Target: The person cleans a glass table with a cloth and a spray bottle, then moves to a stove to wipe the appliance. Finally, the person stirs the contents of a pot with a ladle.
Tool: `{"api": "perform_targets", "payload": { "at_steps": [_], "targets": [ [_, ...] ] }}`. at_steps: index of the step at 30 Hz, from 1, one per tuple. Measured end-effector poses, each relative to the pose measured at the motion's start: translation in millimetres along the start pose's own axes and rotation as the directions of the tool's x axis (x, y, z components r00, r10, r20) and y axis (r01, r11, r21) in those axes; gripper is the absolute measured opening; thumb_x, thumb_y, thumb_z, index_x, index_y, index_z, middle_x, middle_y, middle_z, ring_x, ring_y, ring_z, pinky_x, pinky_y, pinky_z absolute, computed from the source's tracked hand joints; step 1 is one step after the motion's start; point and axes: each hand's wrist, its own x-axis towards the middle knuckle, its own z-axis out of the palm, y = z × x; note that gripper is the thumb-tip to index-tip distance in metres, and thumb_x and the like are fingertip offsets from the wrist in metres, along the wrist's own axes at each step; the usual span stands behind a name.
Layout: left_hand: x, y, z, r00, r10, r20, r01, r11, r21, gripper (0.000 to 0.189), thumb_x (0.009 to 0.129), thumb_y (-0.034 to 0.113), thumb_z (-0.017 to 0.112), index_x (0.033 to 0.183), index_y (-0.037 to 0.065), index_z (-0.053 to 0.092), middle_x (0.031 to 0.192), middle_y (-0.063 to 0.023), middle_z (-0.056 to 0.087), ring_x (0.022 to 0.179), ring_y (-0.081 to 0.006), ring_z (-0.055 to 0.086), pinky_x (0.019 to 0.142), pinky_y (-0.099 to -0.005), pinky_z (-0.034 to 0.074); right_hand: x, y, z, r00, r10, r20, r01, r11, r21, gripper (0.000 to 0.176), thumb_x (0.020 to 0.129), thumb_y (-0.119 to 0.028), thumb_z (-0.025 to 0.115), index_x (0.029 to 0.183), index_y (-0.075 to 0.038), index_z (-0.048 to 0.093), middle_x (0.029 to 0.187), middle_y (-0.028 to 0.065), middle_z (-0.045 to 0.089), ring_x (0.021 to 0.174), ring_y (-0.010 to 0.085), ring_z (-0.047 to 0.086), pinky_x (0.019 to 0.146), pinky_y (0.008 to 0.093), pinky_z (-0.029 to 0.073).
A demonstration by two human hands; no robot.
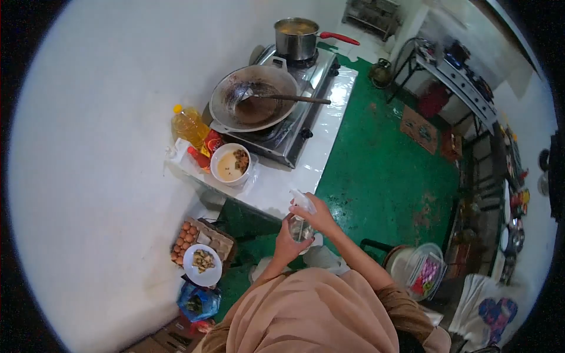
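Note:
In front of my body, my left hand is wrapped round a small clear jar. Its contents are too small to make out. My right hand is closed just above the jar, gripping a translucent whitish piece that looks like a lid or thin plastic. Both hands are close together by the near corner of the white-topped table. On that table, a bowl holds pale liquid and a brown clump. Beyond it a wok rests on the stove, with a wooden-handled spatula in it.
A red-handled pot stands on the rear burner of the stove. An oil bottle and a red-capped bottle are against the wall. Lower left are eggs and a plate of food. A lidded tub is at right.

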Motion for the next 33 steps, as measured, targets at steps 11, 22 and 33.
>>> {"api": "perform_targets", "payload": {
  "at_steps": [11,22,33],
  "targets": [
    [114.8,2.0,35.5,0.985,-0.14,-0.103,0.137,0.99,-0.039,0.086,0.063,0.021,0.081,0.131,0.006,0.03,0.117,-0.0177,0.052,0.105,-0.0308,0.055,0.09,-0.039,0.043,130.2,24.3,-44.4,0.995,0.018,0.094,-0.016,1.0,-0.026,0.064,0.07,-0.057,0.068,0.095,0.001,0.062,0.086,0.0169,0.065,0.079,0.0295,0.063,0.07,0.0379,0.049],
    [171.5,16.4,54.4,0.978,-0.177,-0.111,0.163,0.979,-0.12,0.085,0.063,0.023,0.081,0.13,0.007,0.031,0.108,-0.0151,0.057,0.101,-0.0291,0.057,0.087,-0.0375,0.044,182.7,33.5,-76.2,0.999,-0.004,0.05,0.006,1.0,-0.027,0.054,0.07,-0.048,0.073,0.092,0.001,0.062,0.08,0.0149,0.065,0.072,0.0246,0.062,0.067,0.0356,0.049],
    [277.1,58.1,149.0,0.922,-0.248,-0.297,0.231,0.969,-0.092,0.084,0.061,0.021,0.081,0.128,0.007,0.032,0.111,-0.0162,0.057,0.102,-0.0281,0.057,0.09,-0.0362,0.043,275.1,55.6,-183.9,0.969,-0.022,0.245,0.013,0.999,0.036,0.052,0.068,-0.046,0.074,0.088,0.0,0.061,0.077,0.0147,0.063,0.069,0.0243,0.06,0.064,0.036,0.047]
  ]
}}
